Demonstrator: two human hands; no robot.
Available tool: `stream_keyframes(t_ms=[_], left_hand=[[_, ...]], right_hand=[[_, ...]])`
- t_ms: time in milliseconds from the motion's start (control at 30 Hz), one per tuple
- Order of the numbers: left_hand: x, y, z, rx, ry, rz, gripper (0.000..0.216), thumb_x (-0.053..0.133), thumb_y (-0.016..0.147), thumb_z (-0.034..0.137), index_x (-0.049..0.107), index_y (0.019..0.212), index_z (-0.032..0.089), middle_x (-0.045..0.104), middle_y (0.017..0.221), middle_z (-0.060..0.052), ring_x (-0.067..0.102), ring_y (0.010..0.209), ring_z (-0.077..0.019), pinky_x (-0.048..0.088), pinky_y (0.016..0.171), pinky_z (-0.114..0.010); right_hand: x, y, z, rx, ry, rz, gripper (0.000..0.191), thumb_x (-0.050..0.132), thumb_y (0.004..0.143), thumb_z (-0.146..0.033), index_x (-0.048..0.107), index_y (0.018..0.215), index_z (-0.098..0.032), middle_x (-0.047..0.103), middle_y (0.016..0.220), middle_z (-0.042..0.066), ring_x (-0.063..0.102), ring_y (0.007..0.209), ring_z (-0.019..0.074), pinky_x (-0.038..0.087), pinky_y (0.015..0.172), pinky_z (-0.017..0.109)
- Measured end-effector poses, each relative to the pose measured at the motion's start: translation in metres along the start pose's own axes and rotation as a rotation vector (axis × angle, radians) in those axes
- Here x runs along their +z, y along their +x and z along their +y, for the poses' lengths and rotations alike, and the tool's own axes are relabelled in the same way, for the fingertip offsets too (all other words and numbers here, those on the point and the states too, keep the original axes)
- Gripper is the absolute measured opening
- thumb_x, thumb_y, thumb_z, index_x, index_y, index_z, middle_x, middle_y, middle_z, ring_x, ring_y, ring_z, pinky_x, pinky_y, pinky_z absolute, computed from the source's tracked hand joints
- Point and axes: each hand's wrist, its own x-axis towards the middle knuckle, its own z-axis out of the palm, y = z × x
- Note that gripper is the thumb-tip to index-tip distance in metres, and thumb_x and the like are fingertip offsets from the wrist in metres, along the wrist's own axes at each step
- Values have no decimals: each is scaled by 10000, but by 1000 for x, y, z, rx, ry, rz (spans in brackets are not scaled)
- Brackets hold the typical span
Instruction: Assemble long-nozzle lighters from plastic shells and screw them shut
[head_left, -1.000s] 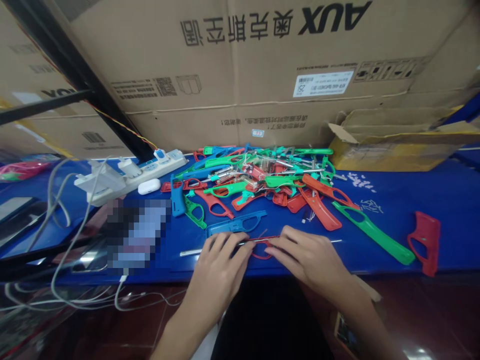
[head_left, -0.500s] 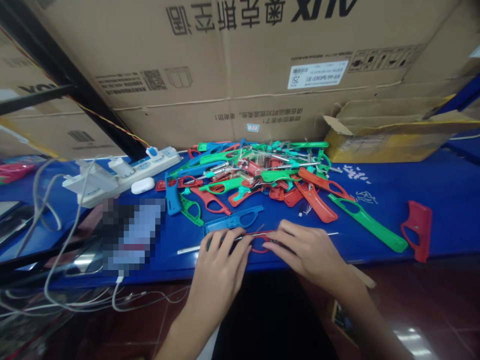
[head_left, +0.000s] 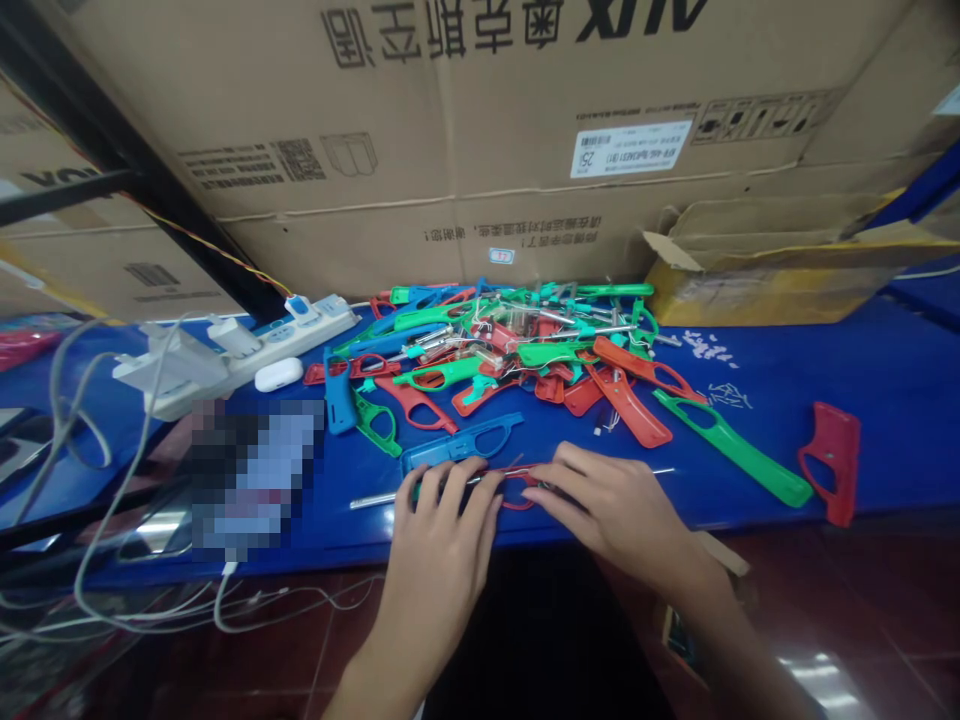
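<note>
Red lighter shell [head_left: 517, 507], lower centre of frame; your left hand [head_left: 444, 525] and right hand [head_left: 615, 503], fingers curled nearly closed, hold opposite ends. Probably light, stiff, slick plastic; best gripped along the rims.

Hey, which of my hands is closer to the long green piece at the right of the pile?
Your right hand: it is just left of the long green piece. Your left hand is farther left, on the far side of the right hand.
</note>
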Motion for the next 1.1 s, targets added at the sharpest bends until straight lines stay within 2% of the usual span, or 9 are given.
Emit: stream_keyframes(t_ms=[233,333,433,567,733,1100], left_hand=[[-5,12,2,-51,-114,-62,174,492,1040,196,653,1108,198,694,1161,-69,588,1046,-271,396,942,-461],[-9,10,-10,-40,-243,-85,206,504,1044,198,606,1218,237,690,1198,-46,591,1085,-244,401,956,-431],[-11,6,-23,-77,-298,-53,288,535,1038,223,547,1325,243,693,1216,-48,598,1120,-233,406,982,-417],[-13,4,-34,-83,-296,-36,187,550,1034,234,632,1200,260,693,1197,-36,610,1104,-230,428,939,-401],[-14,5,-35,-68,-280,-42,126,550,1029,210,666,1060,249,724,1094,-14,625,1021,-220,436,862,-384],[-14,8,-34,-82,-263,-56,140,552,1031,243,685,989,240,720,1026,-7,609,946,-207,431,792,-362]], right_hand=[[0,1,0,2,10,-2,369,392,1085,-443,706,1106,-251,655,909,6,619,732,133,374,632,270],[0,2,1,8,32,-3,359,411,1079,-449,715,1093,-257,652,896,2,614,725,130,363,618,269],[0,2,2,4,52,2,344,425,1078,-437,720,1081,-261,646,898,-2,610,722,126,359,613,269],[1,2,2,-2,53,17,327,445,1074,-422,727,1078,-257,634,882,-9,593,687,117,357,601,271],[1,2,2,-17,61,17,335,443,1075,-414,733,1071,-246,637,889,-1,597,687,116,366,602,267],[3,1,2,-17,14,41,328,465,1068,-422,742,1047,-248,657,851,-7,615,679,115,384,594,266]])
